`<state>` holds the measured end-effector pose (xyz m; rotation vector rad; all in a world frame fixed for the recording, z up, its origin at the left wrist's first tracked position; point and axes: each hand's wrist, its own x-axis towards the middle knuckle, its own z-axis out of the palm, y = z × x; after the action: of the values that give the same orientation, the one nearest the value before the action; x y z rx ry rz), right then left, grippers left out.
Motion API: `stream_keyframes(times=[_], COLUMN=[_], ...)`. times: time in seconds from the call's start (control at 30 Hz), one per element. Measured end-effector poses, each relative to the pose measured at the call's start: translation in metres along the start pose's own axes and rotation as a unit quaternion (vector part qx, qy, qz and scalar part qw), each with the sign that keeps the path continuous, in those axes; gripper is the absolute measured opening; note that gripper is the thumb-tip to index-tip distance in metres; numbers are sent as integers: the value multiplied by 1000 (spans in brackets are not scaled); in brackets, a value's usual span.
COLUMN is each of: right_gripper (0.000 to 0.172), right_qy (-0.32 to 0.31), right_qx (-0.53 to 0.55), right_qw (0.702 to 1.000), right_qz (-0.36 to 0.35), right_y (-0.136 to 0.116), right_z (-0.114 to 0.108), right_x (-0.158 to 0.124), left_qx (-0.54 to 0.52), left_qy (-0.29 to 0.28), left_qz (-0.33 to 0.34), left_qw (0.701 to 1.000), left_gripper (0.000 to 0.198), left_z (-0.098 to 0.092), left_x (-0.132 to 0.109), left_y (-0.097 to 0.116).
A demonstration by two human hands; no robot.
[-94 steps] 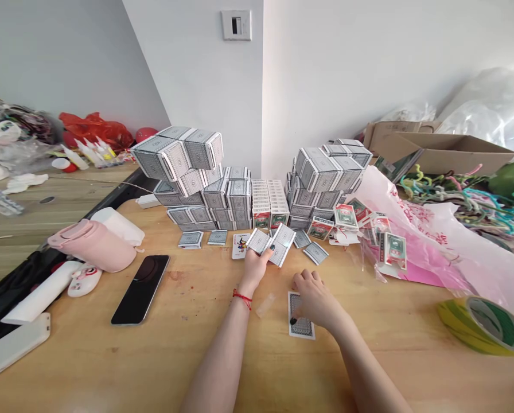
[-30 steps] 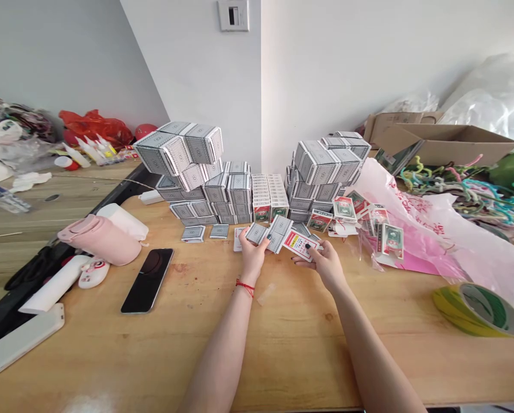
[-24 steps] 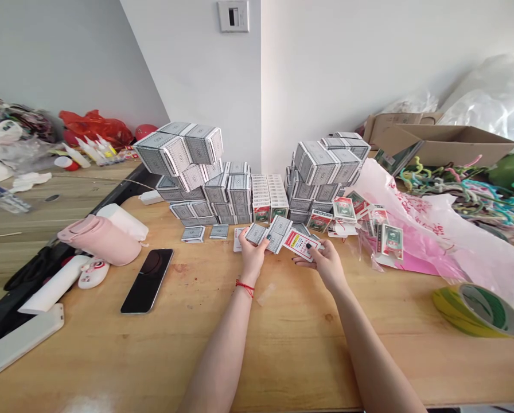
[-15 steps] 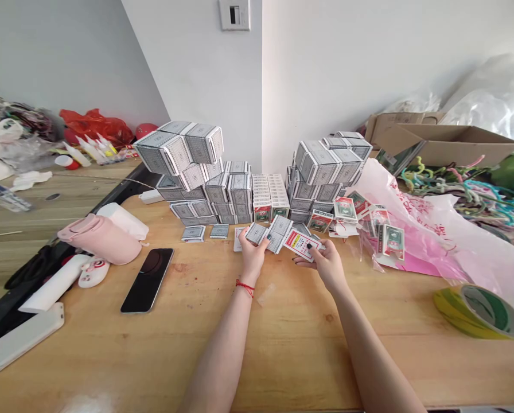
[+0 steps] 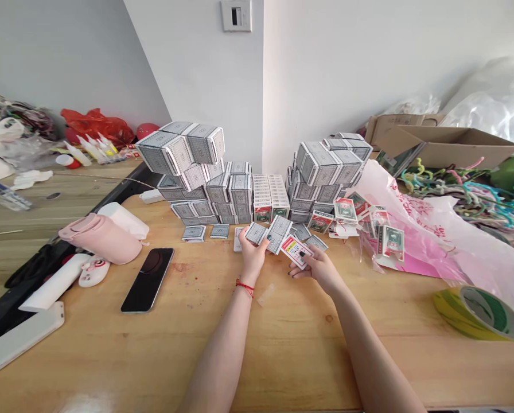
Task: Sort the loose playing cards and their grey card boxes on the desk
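Note:
My left hand (image 5: 253, 252), with a red string at the wrist, grips grey-patterned playing cards (image 5: 279, 234); two backs show at an angle to each other, and I cannot tell whether they are joined. Just right of them, my right hand (image 5: 319, 268) pinches a white card with red and yellow print (image 5: 295, 250), its corner close to or touching the grey cards. Behind my right hand lie loose grey card pieces (image 5: 316, 242). A stack of card-covered blocks (image 5: 203, 189) rises beyond on the left, and another stack (image 5: 326, 166) on the right.
Card boxes (image 5: 271, 195) stand between the stacks; more boxes (image 5: 392, 242) lie right by a pink plastic bag (image 5: 446, 241). A tape roll (image 5: 481, 312) sits at right. Left are a phone (image 5: 147, 281), a pink cylindrical pouch (image 5: 104, 238) and a white mouse (image 5: 94, 271).
My right hand has moved slightly left and down with the printed card, which has turned and shows more upright. More loose grey pieces show behind it. My left hand stays in place.

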<state>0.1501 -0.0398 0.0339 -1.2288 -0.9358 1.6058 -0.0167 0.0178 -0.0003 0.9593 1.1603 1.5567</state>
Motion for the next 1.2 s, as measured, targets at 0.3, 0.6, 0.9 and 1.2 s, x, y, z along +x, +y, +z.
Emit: stream_keyframes(times=[0.3,0.6,0.9,1.2], right_gripper=[28,23,26,27], right_qy=[0,-2,-24,-19], right_qx=[-73,-130,-147,-152], right_qw=[997,992,988,988], right_qz=[-5,1,-33,-13], right_y=[7,8,6,3], right_z=[5,-6,4,1], right_x=[2,2,-2,-2], left_qx=[1,12,1,11], left_qy=[-8,-19,-11,-28], left_qz=[15,-1,11,10], left_qw=[1000,1000,1000,999], left_gripper=[61,63,63,62], left_z=[-3,-5,-6,-6], left_x=[3,2,4,2], left_y=[1,3,-1,-1])
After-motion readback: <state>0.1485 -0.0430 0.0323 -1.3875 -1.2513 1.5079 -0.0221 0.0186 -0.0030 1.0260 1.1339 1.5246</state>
